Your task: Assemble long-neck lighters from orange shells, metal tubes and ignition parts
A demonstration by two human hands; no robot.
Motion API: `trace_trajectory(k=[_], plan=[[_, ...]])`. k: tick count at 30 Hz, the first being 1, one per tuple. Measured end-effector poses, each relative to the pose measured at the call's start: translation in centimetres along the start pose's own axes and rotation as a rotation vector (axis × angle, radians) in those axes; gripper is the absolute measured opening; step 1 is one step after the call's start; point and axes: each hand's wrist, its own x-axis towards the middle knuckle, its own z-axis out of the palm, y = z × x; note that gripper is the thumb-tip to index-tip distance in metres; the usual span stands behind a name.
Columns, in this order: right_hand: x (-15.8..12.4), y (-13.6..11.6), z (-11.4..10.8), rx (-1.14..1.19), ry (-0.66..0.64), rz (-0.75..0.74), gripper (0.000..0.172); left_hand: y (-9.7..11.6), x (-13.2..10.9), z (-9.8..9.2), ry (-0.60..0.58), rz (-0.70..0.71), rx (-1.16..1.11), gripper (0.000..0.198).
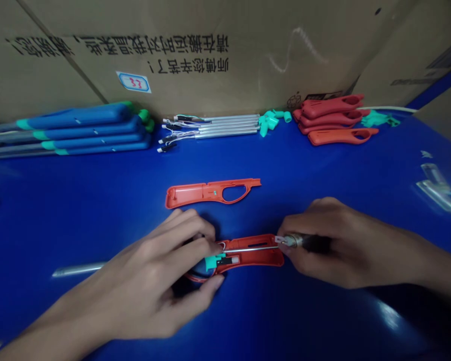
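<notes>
My left hand is closed round the left end of an orange handle shell lying on the blue table, with a green part seated in it. My right hand pinches a thin tool with a metal shaft; its tip lies inside the shell near my left fingertips. A second orange handle shell lies open-side up just behind. A metal tube sticks out to the left from under my left hand.
Along the back, against cardboard boxes, lie blue and green finished pieces, metal tubes with wires, small green parts and a pile of orange shells. Clear plastic bags lie at the right edge.
</notes>
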Motion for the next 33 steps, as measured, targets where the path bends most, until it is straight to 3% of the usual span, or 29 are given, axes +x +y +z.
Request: trace_trajectory(k=[8, 19, 28, 33], plan=[[-0.1, -0.1, -0.5, -0.064, 0.06, 0.003, 0.02, 0.1, -0.1, 0.0, -0.008, 0.003, 0.0, 0.015], [-0.2, -0.5, 0.2, -0.136, 0.043, 0.03, 0.015, 0.2, -0.1, 0.1, -0.003, -0.009, 0.007, 0.013], [-0.5, -1.8, 0.4, -0.41, 0.139, -0.092, 0.023, 0.1, -0.2, 0.1, 0.0, -0.002, 0.016, 0.012], [-0.4, -2.0, 0.3, -0.383, 0.095, -0.061, 0.018, 0.1, -0.1, 0.1, 0.0, -0.018, 0.008, 0.015]])
